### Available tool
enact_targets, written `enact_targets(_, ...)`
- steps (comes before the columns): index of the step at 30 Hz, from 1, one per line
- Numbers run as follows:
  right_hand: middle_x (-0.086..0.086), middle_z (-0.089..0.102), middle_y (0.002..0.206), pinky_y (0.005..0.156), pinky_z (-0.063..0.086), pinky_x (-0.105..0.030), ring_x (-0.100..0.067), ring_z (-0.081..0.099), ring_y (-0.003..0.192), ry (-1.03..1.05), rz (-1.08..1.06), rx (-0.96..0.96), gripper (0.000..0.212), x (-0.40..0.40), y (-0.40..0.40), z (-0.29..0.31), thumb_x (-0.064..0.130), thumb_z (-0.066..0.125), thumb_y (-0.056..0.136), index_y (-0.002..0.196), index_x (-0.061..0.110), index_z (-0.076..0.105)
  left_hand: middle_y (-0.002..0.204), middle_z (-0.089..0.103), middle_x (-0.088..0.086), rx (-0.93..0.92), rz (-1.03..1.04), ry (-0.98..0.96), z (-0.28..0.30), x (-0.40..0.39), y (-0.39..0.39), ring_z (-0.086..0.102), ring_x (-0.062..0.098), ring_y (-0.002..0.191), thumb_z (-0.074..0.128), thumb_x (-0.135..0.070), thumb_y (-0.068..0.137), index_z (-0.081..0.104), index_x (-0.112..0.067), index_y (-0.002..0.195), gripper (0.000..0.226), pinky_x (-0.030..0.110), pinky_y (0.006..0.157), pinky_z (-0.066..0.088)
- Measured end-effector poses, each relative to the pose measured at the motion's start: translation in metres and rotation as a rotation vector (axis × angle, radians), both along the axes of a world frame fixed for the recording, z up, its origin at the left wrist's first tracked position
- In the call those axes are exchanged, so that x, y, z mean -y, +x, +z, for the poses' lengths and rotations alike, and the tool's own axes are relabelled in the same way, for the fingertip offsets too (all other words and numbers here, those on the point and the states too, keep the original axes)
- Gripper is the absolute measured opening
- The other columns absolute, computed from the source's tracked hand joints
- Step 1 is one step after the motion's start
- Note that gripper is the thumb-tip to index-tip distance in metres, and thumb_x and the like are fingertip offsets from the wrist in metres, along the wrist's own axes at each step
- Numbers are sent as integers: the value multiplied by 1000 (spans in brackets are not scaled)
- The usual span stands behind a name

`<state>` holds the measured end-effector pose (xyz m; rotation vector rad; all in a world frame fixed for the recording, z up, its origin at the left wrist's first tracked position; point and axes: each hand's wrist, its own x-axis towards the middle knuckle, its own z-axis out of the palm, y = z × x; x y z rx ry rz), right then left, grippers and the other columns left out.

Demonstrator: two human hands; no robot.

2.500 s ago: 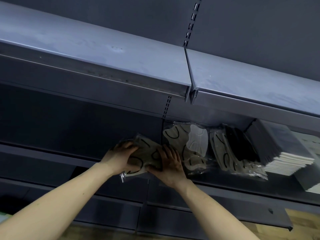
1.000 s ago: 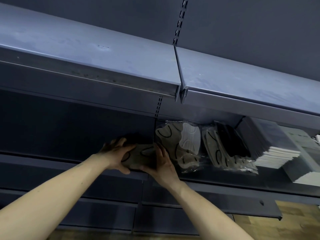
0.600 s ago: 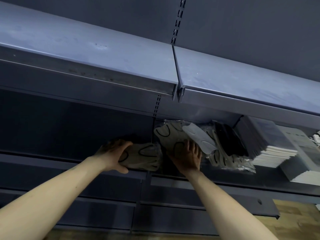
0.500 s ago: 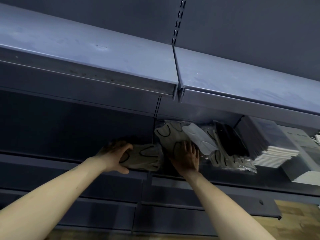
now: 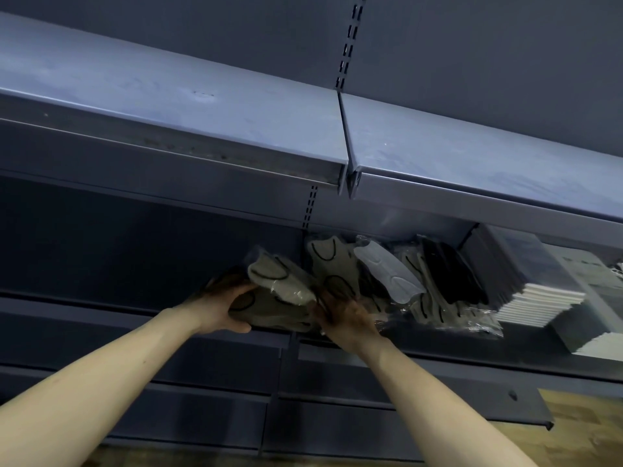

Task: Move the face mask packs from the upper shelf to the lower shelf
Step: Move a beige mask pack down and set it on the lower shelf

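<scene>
On the shelf under the upper shelf (image 5: 202, 129) my left hand (image 5: 220, 310) grips the left end of a beige face mask pack (image 5: 269, 315) with black ear loops. A second beige pack (image 5: 279, 281) lies tilted on top of it. My right hand (image 5: 349, 320) holds the right end of this pair, its fingers curled at the edge. More packs lean to the right: a beige one (image 5: 332, 261), a white one (image 5: 387, 274), a black one (image 5: 448, 274) and beige ones (image 5: 438, 313) low in clear wrap.
A stack of flat white-edged boxes (image 5: 539, 298) stands right of the packs. Dark shelf fronts (image 5: 202, 382) run below my arms. The upper shelf overhangs the space. Wood floor (image 5: 580, 433) shows at the bottom right.
My right hand left the first pack, reached to the leaning packs on the right, and came back left with another beige pack that now lies on the one in my left hand.
</scene>
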<state>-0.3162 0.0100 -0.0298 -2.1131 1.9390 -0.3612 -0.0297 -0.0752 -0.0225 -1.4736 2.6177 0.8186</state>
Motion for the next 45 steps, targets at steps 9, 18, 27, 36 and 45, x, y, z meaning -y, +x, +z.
enact_targets(9,12,40,154,117,32,-35,-13,36,141,-1,149,46,48,5,20,-6,45,33,100,147,38,39,161,-15,-16,-300,184,33,0,-5,11,4,11,150,71,-6,83,-28,-59,138,126,33,119,24)
enact_targets(18,-1,7,167,124,0,-45,-22,-7,153,34,118,-91,91,8,45,-24,83,33,82,157,35,15,163,14,-6,-140,99,-97,-2,-8,2,21,25,146,80,-25,79,0,-49,152,112,35,114,32)
enact_targets(27,-1,19,162,122,-4,-52,-25,4,151,67,-187,-22,78,25,72,-18,74,38,90,154,32,23,151,7,-1,-238,222,-89,-3,-14,1,11,26,143,94,-39,58,-14,-45,152,144,39,114,29)
enact_targets(36,2,24,156,122,13,-46,-25,17,145,-89,-74,50,83,26,72,-12,81,40,83,151,37,26,155,9,-6,-37,68,-81,-7,-8,3,11,25,144,79,-56,69,15,-42,154,107,40,111,36)
enact_targets(45,-8,34,156,121,15,-48,-32,27,144,-35,-518,-75,58,36,6,-13,39,49,99,152,24,33,161,3,-8,39,57,-63,4,-8,-1,8,25,146,79,-57,70,18,-41,152,104,41,112,33)
